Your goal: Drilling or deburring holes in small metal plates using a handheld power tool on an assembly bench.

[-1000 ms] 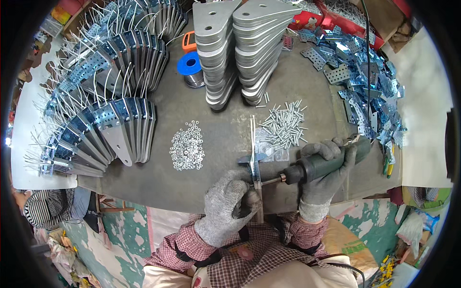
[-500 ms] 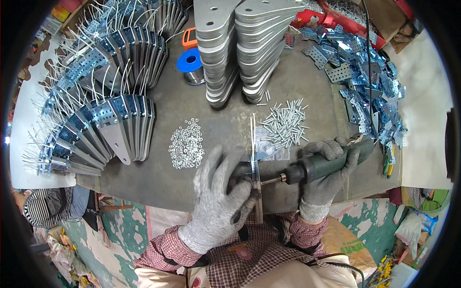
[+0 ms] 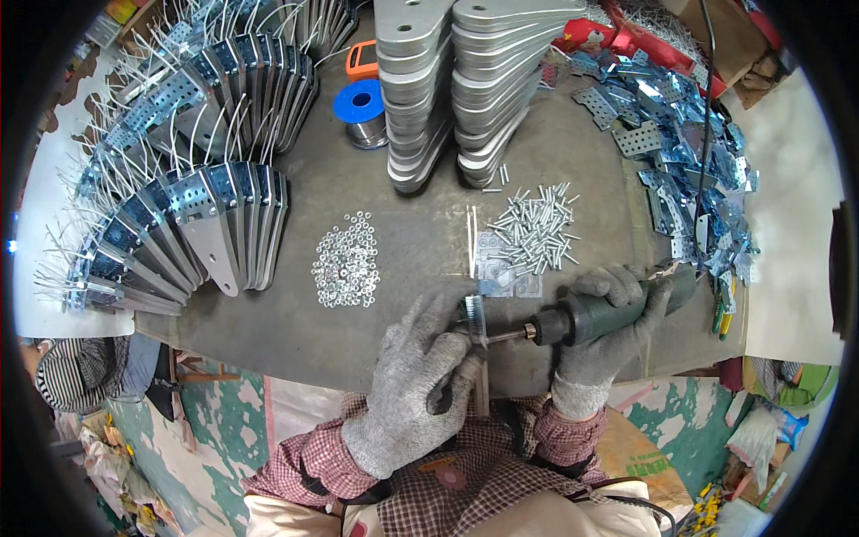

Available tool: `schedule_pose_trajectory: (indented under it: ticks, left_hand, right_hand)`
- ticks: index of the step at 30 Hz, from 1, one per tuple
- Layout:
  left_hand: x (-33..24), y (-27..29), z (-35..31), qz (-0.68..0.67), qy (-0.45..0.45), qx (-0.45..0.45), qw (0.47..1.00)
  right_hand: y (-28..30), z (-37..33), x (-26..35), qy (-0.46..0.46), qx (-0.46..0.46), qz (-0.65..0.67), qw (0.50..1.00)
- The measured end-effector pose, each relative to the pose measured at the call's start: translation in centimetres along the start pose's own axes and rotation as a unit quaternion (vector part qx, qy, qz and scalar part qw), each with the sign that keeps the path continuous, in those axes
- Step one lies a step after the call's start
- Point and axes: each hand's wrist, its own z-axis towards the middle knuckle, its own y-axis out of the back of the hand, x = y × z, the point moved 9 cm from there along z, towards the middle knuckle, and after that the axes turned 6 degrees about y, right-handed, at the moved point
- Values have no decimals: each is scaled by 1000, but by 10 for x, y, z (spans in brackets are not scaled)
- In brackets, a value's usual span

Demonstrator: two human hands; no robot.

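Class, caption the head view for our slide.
Left hand holds a metal plate; right hand aims a dark green power driver at it.

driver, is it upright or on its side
On its side: the driver stretches sideways across the right hand, its bit pointing left.

Patchy green-and-white floor [image 3: 224, 412]; grey tabletop [image 3: 416, 237] between white surfaces [image 3: 792, 179]; wooden frame [image 3: 208, 377] left, near tabletop edge.

On our dark grey tabletop [image 3: 420, 237], we find a patch of small silver nuts [image 3: 345, 261], a heap of thin silver screws [image 3: 535, 228], two stacks of grey metal plates [image 3: 416, 107], a blue-flanged wire spool [image 3: 361, 101] and bluish perforated metal brackets [image 3: 684, 161].
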Motion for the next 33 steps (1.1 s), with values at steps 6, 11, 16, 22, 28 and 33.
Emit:
schedule_pose_trajectory:
  ticks: [6,11,16,22,28,33]
  left_hand:
    - [20,1,0,-78,51,-14,996]
    - [31,0,-14,56,31,9,998]
    - [28,-5,-14,41,76,72,994]
    - [31,-9,-21,66,79,73,992]
    - [30,-9,-21,45,95,77,992]
    - [33,-12,-21,-39,68,100,992]
  right_hand:
    - [-4,-2,2,48,-36,-87,994]
    - [6,1,16,103,-53,-176,977]
    - [2,-2,19,155,-68,-313,934]
    - [3,-3,17,144,-68,-321,934]
    - [5,-6,16,148,-92,-329,928]
    - [-1,-3,16,133,-45,-298,944]
